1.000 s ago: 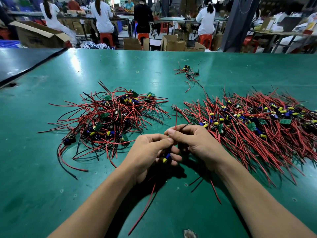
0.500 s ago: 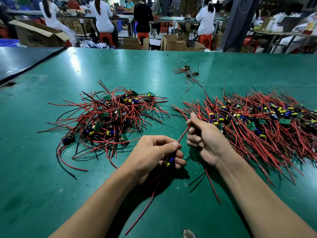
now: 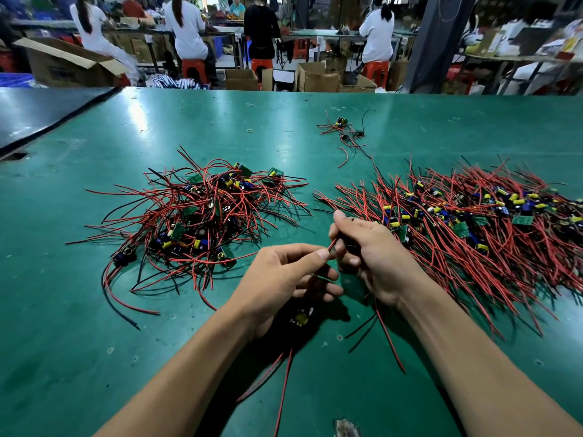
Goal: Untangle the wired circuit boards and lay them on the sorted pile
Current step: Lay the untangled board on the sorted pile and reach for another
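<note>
Print on the carton [image 3: 63,66], upper left, too blurred to read. Two big heaps of wired boards on the green desk [image 3: 79,342]: tangled heap [image 3: 202,222] left of centre, sorted pile [image 3: 473,234] at right, well apart. One small cluster [image 3: 344,130] farther up, right of centre, with a rubber band [image 3: 250,131] to its left. At lower centre, left hand [image 3: 284,275] pinching a red wire [image 3: 331,246] between thumb and forefinger. Right hand [image 3: 375,257] curled round the same wire higher up, just beside the sorted pile. Under the left palm, one board [image 3: 301,317] with a yellow capacitor, and loose red and black leads trailing toward the bottom edge. Behind the desk, a workshop: four nearest people with backs turned, red stools, more cartons, cluttered benches.
</note>
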Demonstrator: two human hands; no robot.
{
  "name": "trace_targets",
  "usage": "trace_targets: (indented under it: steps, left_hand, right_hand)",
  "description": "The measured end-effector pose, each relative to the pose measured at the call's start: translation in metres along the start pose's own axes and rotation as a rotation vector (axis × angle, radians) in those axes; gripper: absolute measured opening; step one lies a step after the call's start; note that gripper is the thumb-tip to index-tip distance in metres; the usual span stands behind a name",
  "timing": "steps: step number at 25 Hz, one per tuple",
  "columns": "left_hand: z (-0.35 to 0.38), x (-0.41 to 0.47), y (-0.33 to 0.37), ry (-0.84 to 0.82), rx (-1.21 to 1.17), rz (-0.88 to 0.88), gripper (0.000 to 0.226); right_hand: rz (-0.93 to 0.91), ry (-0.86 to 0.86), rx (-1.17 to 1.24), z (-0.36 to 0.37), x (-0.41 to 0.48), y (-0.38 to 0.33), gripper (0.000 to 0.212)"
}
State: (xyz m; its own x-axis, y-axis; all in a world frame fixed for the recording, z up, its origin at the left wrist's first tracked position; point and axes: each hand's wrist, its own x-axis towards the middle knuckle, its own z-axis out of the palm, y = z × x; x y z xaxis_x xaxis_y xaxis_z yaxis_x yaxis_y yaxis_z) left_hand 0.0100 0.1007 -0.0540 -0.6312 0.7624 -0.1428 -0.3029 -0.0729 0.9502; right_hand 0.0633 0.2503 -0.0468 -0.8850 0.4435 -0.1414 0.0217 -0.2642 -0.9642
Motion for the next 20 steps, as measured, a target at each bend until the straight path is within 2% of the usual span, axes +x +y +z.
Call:
trace_targets:
  steps: [3, 6, 9, 12, 16, 20]
  left_hand:
    - [0.002, 0.000, 0.000, 0.035, -0.005, 0.010, 0.015]
    - [0.000, 0.000, 0.004, 0.039, -0.041, -0.011, 0.016]
    - [-0.002, -0.001, 0.008, -0.015, -0.120, -0.068, 0.014]
    - [-0.003, -0.001, 0.009, -0.052, -0.146, -0.070, 0.010]
    - [-0.005, 0.000, 0.005, 0.000, -0.081, -0.004, 0.013]
    - [-0.003, 0.000, 0.004, 0.003, 0.007, 0.038, 0.015]
  right_hand:
    - [-0.044, -0.025, -0.071, 0.002, 0.000, 0.005, 0.037]
    - [-0.007, -0.142, 0.022, 0.003, -0.001, 0.007, 0.025]
    - [-0.010, -0.252, 0.068, 0.000, -0.002, 0.007, 0.027]
    - [-0.122, -0.162, -0.027, 0.002, -0.002, 0.009, 0.030]
    - [-0.190, 0.024, -0.156, 0.006, 0.000, 0.015, 0.035]
    - [-0.284, 0.129, -0.433, 0.001, 0.002, 0.015, 0.036]
